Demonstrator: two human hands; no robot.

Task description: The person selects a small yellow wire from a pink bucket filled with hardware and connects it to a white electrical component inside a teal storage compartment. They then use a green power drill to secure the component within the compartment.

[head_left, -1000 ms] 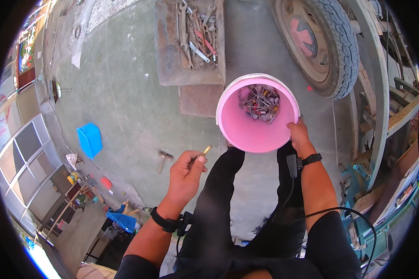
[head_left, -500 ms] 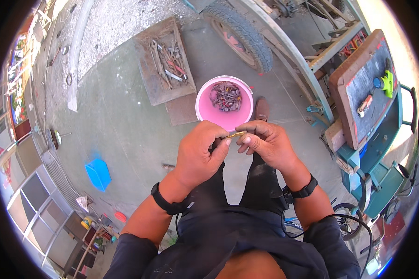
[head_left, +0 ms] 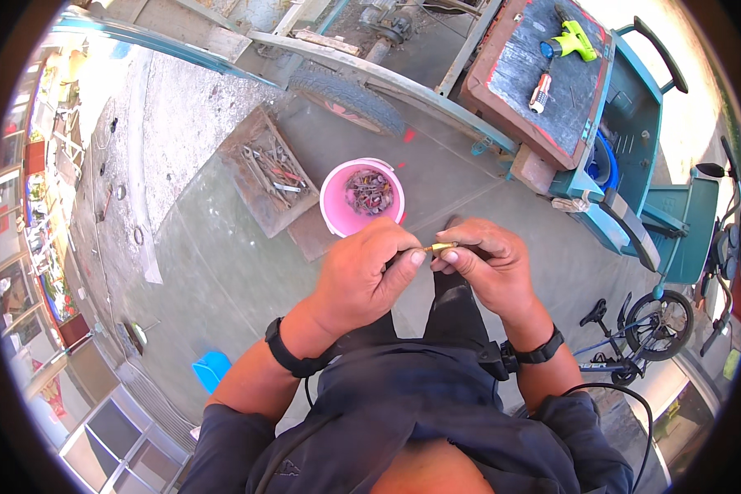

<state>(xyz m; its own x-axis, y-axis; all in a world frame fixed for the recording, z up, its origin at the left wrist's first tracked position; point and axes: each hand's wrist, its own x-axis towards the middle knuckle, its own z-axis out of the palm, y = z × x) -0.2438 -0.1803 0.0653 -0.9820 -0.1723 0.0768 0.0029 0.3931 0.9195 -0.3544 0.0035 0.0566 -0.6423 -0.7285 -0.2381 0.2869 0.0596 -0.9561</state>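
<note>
Between my two hands is a small brass-coloured metal piece [head_left: 441, 246], slim and roughly finger-length; its exact kind cannot be made out. The thumb and fingers of my left hand [head_left: 369, 267] pinch its left end. My right hand [head_left: 496, 262] pinches the other end between thumb and forefinger. Just beyond my hands stands a pink bucket [head_left: 335, 206] on the floor, with a heap of small metal bits [head_left: 369, 192] at its bottom. A rusty metal tray [head_left: 259, 210] of wrenches and other hand tools lies to the left of the bucket.
At the right, a teal three-wheeled cart [head_left: 634, 165] carries a board [head_left: 514, 74] with a yellow-green power drill [head_left: 570, 43] and a screwdriver [head_left: 541, 92]. A tyre [head_left: 346, 100] is beyond the bucket. A blue container [head_left: 212, 370] sits lower left; a bicycle [head_left: 634, 333] stands lower right.
My view has swung to the right, so the cart and bicycle show more fully. Both hands still pinch the brass piece, which sits slightly further right in the picture.
</note>
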